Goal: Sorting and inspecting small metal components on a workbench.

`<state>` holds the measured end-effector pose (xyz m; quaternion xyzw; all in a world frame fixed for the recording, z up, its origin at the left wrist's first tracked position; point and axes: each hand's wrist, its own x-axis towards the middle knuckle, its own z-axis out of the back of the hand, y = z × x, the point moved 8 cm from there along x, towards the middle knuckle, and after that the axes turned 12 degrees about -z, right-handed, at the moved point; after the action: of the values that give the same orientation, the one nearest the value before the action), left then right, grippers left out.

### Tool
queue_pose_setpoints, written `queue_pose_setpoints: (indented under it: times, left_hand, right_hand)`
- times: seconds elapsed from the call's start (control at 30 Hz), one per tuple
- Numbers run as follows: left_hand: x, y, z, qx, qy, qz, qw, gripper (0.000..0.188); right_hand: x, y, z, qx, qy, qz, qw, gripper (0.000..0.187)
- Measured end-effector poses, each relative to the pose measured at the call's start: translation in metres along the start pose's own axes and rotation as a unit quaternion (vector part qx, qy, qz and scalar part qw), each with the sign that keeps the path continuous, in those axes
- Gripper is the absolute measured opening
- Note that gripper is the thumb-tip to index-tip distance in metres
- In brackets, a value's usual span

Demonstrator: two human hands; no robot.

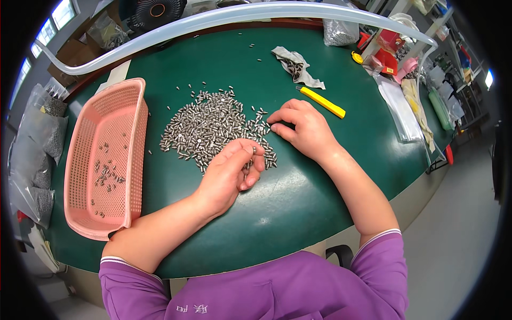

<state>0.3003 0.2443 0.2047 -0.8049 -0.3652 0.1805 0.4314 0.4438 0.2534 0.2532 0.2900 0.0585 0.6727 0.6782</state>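
Note:
A heap of small silvery metal pins [205, 125] with pointed ends lies on the green table. At its near right edge, my left hand [229, 173] is curled palm up, with a metal pin [254, 150] pinched between thumb and forefinger. More pins show partly under its bent fingers. My right hand [304, 128] rests at the right edge of the heap, thumb and forefinger slightly apart beside a few pins. Nothing shows between those fingertips, and its other fingers are partly hidden.
A pink perforated basket [137, 160] with some pins inside stands left, beside my left forearm. Beyond my right hand lie a yellow cutter knife [322, 101] and a crumpled pale cloth [298, 66] with dark bits. Filled plastic bags [50, 138] line the left edge; a clear tube [234, 13] arches across the back.

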Motion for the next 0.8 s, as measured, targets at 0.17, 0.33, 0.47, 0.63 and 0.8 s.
queue_pose_setpoints:
  times: [0.17, 0.33, 0.47, 0.63, 0.8]
  left_hand:
    - [0.001, 0.0, 0.0, 0.004, 0.003, -0.003, 1.0, 0.017]
    - [0.001, -0.002, -0.001, 0.007, -0.001, -0.01, 1.0, 0.017]
    - [0.001, 0.0, 0.002, -0.004, -0.009, -0.003, 1.0, 0.018]
    - [0.0, 0.0, 0.002, -0.005, -0.009, -0.001, 1.0, 0.019]
    - [0.0, -0.002, 0.001, -0.005, -0.011, -0.007, 1.0, 0.021]
  right_hand:
    - [0.0, 0.004, 0.0, 0.023, 0.002, 0.0, 1.0, 0.017]
    - [0.001, 0.002, -0.005, 0.03, 0.027, -0.003, 0.999, 0.011]
    - [-0.002, 0.004, -0.004, 0.002, 0.011, 0.007, 1.0, 0.009]
    - [-0.002, 0.001, -0.001, 0.119, 0.052, -0.054, 0.99, 0.005]
    - [-0.009, 0.041, 0.015, 0.199, 0.066, 0.082, 0.974, 0.016]
